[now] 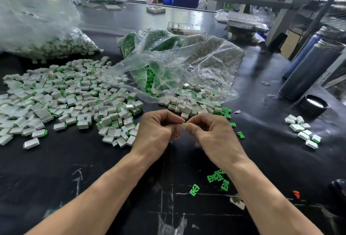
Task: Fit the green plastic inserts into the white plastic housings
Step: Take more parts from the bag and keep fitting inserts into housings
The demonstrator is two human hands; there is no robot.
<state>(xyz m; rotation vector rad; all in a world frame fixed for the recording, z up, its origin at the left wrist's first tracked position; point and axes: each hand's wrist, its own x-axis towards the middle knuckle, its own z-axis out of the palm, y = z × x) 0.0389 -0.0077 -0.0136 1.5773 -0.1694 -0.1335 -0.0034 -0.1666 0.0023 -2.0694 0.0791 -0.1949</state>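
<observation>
My left hand (pixel 158 131) and my right hand (pixel 211 133) meet fingertip to fingertip above the black table. Between them I pinch a small white housing (pixel 182 126) with a green insert (pixel 185 123) showing at its top; most of both parts is hidden by my fingers. A wide heap of white housings with green inserts (pixel 71 100) lies to the left. Bare white housings (pixel 184 106) spill from a clear bag just beyond my hands. Loose green inserts (pixel 217 176) lie under my right forearm, with one more (pixel 194 190) nearer me.
An open clear bag (pixel 177 62) holds green inserts and white housings. Another full bag (pixel 37 34) sits far left. Two dark flasks (pixel 310 68) and a black lid (pixel 314 104) stand at right, beside a small group of housings (pixel 303 131). A red piece (pixel 296 194) lies near right.
</observation>
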